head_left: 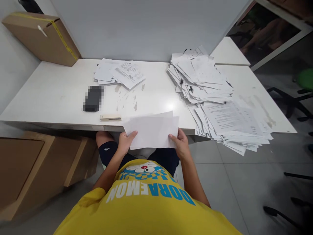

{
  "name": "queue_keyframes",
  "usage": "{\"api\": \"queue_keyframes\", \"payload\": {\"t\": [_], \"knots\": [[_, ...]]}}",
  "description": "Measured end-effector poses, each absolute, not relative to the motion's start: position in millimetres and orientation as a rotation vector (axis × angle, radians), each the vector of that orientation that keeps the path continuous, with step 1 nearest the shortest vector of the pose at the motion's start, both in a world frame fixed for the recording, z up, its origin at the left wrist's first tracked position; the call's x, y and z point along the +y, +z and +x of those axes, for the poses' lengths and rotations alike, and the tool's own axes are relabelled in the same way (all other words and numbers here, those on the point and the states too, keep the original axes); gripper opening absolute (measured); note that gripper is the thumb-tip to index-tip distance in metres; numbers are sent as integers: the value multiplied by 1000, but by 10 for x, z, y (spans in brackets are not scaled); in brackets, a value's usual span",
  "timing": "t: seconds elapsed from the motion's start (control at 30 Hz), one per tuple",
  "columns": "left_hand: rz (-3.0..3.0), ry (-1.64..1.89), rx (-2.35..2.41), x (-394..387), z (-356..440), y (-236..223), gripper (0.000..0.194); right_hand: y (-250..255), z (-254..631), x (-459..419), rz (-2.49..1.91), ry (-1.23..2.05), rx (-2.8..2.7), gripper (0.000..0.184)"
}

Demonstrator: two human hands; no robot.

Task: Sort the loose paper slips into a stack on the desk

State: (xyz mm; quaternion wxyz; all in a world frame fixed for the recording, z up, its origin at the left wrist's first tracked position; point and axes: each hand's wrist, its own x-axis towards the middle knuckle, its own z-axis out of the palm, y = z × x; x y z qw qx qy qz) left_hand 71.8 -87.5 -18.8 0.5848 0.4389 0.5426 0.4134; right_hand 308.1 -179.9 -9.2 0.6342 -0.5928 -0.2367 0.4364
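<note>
Sheets of paper (153, 132), white and blank on the side facing me, are held level at the desk's front edge. My left hand (126, 142) pinches their left side, thumb on top and fingers underneath. At the right side, my right hand (180, 142) grips them in the same way. A second sheet's corner sticks out past the far edge, so there are at least two. Just left of the papers, a cream-coloured stapler (110, 117) lies near the desk edge.
On the white desk (156, 94) lie a small pile of printed papers (117, 73), a dark pixelated object (93, 99), a large messy paper stack (200, 76) and another stack (232, 122) overhanging the front edge. Cardboard boxes stand on the desk (44, 37) and floor (46, 169).
</note>
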Motion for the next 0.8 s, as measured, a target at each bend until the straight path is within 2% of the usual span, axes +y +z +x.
{"api": "queue_keyframes", "payload": {"t": [0.17,0.27,0.37,0.5,0.6,0.8], "knots": [[1301,1126,1179,-673,512,15,49,-54,3179,-1694,-1465,890,-646,44],[1569,1266,1289,-83,212,252,44,-63,3223,-1607,-1538,769,-700,44],[1867,1332,1686,755,-144,433,36,-30,3224,-1536,-1595,741,-732,46],[1770,1018,2168,1580,-468,405,43,-1,3186,-1527,-1688,708,-722,45],[1760,872,2138,1765,-571,299,36,-36,3187,-1605,-1713,690,-680,45],[1778,906,2025,1726,-633,180,27,4,3282,-1794,-1663,588,-605,43]]}}
